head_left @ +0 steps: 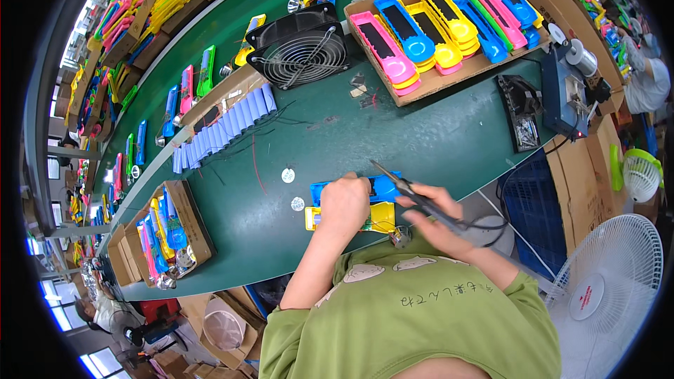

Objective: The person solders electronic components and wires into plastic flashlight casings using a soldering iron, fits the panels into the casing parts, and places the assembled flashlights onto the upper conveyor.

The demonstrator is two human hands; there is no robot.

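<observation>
My left hand (344,203) presses down on a blue plastic housing (385,187) and a yellow plastic housing (382,217) lying side by side at the near edge of the green table (421,133). My right hand (432,214) grips a soldering iron (407,189) like a pen. Its tip points up and left over the blue housing. A dark cord runs from the iron off to the right. My fingers hide the spot where the tip meets the part.
A cardboard tray (435,84) of pink, blue and yellow housings sits beyond my hands, next to a black fan (302,49). A row of pale blue cylindrical cells (225,130) lies to the left. A soldering station (565,88) stands right. A box of finished parts (175,231) sits lower left.
</observation>
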